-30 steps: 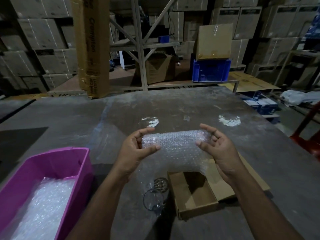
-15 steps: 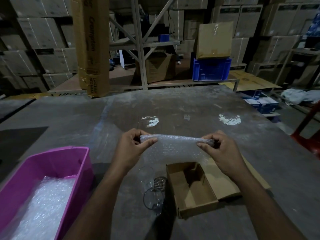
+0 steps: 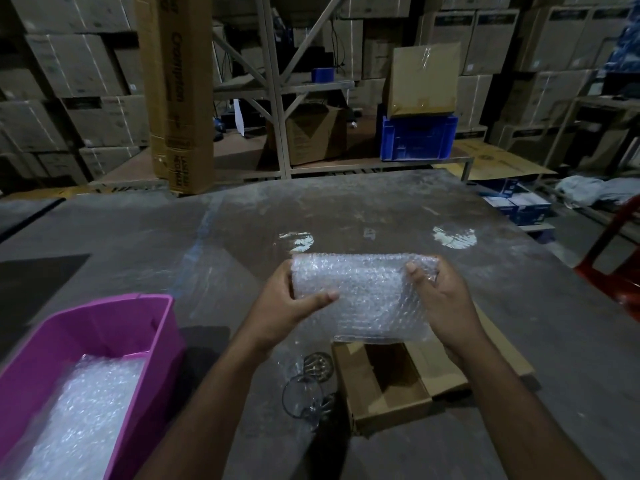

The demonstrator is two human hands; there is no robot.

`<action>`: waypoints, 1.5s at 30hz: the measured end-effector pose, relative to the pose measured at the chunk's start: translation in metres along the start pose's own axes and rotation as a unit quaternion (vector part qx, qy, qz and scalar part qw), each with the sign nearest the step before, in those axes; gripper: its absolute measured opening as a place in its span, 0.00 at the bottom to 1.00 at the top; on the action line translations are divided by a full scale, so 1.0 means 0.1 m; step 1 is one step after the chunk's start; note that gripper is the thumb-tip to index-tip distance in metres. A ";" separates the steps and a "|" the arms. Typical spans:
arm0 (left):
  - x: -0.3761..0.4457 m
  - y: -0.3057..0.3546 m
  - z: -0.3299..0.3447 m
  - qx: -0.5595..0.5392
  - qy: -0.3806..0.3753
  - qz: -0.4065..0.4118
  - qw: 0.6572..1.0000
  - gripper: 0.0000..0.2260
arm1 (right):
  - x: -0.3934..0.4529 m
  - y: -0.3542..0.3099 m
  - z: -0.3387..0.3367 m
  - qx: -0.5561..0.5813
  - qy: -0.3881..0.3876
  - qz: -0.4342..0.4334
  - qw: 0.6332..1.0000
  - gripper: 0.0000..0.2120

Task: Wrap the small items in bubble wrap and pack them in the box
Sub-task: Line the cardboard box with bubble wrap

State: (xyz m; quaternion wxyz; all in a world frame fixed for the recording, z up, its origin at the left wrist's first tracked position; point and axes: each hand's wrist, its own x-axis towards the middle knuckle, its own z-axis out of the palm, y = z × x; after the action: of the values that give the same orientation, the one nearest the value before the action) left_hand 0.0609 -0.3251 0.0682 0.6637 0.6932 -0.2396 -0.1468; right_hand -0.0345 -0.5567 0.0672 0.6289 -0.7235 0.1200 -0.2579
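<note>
The bubble wrap [image 3: 360, 296] has opened out again at center frame. Your left hand [image 3: 287, 306] and right hand [image 3: 440, 299] pinch its ends above the box [image 3: 384, 386]. Loosen your grip and it may unroll.

The bubble wrap [image 3: 360, 292] (a thin roll half a second ago) now spreads wide again.

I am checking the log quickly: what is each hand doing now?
Left hand: grips the left end of the bubble wrap.
Right hand: grips its right end.
</note>
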 end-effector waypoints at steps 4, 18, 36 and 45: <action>0.03 -0.11 -0.05 0.022 0.007 -0.013 1.000 0.15 | 0.00 0.07 -0.03 -0.009 0.004 0.008 1.000 0.12; 0.11 -0.33 0.00 -0.015 0.109 0.006 0.994 0.08 | -0.10 0.28 -0.05 0.031 -0.056 0.071 0.995 0.23; 0.04 -0.45 0.74 -0.192 0.025 -0.270 0.943 0.27 | -0.43 0.51 -0.12 -0.223 -0.128 -0.149 0.955 0.24; -0.03 -0.61 0.77 -0.220 0.062 -0.275 0.934 0.10 | -0.50 0.61 -0.39 -0.212 -0.213 0.010 0.954 0.22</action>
State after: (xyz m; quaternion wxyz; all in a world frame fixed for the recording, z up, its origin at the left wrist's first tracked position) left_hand 0.0266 -0.3887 0.0012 0.7470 0.5761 0.0402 -0.3294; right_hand -0.0876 -0.5759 -0.0004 0.4750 -0.8769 0.0422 -0.0605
